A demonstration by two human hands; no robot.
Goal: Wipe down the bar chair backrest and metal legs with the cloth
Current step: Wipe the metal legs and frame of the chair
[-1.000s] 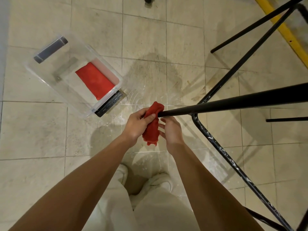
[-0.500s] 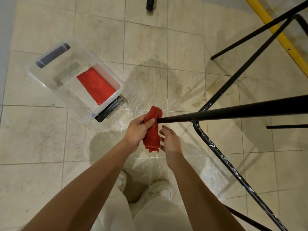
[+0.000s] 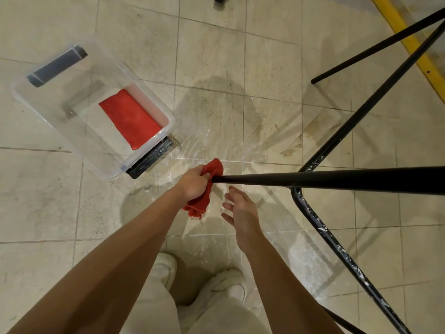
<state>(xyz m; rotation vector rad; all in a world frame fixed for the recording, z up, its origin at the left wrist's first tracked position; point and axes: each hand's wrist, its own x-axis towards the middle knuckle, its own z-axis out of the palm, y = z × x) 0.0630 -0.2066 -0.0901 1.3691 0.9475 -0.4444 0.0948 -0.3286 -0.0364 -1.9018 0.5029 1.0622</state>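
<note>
At leg [image 3: 337, 180] tip, my left hand [image 3: 194, 184] clamps cloth [image 3: 198, 205]; right hand [image 3: 243, 209] slack, empty. Speckled bar [image 3: 325, 229] looks unwiped.

Right hand [image 3: 241, 209] apparently off cloth [image 3: 199, 203]

Beige tiled floor [image 3: 265, 56] (stained, perhaps damp) with yellow strip [image 3: 431, 73].

- Beige tiled floor [image 3: 272, 68], darkly stained at center, scuffed white near the feet.
- 1 clear plastic bin [image 3: 72, 121] rests at left.
- 2 white shoes [image 3: 228, 284] stand at bottom.
- Yellow strip [image 3: 410, 42] crosses top right.
</note>
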